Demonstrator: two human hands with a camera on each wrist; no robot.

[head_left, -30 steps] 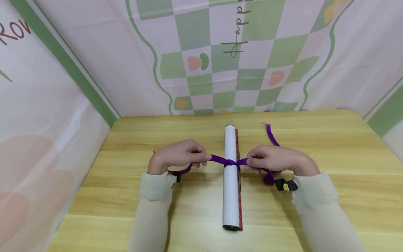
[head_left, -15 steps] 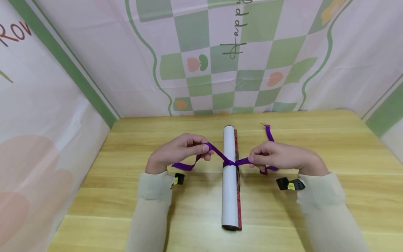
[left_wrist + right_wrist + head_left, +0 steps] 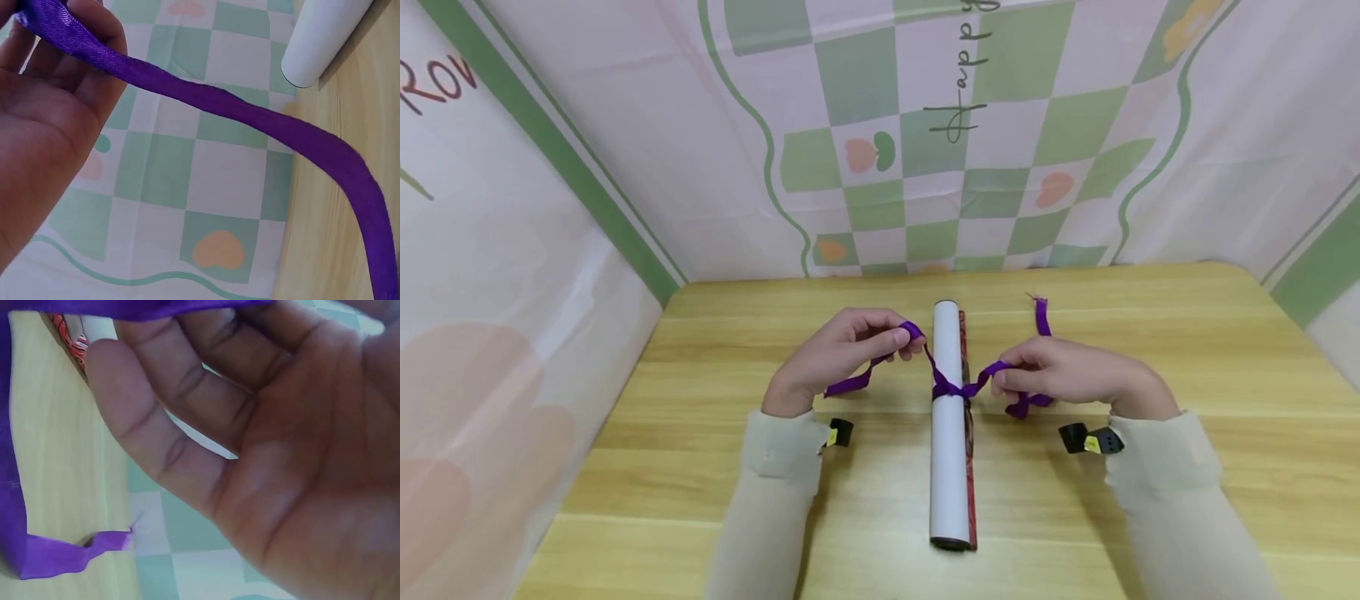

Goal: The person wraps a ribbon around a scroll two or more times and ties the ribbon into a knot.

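A white rolled-up scroll lies lengthwise on the table, a red patterned strip showing along its right side. Around its middle goes a purple ribbon, crossed on top. My left hand pinches one length of the ribbon above and left of the scroll; its tail hangs below the palm, and the left wrist view shows this ribbon running down from the fingers. To the right of the scroll, my right hand pinches the other length between thumb and fingers. Its loose end trails on the table.
The wooden table ends at a hanging cloth printed with green checks and fruit. A second cloth wall stands at the left. Small black devices sit at both wrists.
My left hand has risen and moved slightly right and away, drawing its ribbon length upward. The right hand has shifted slightly, and its ribbon length now bends up to the fingers.
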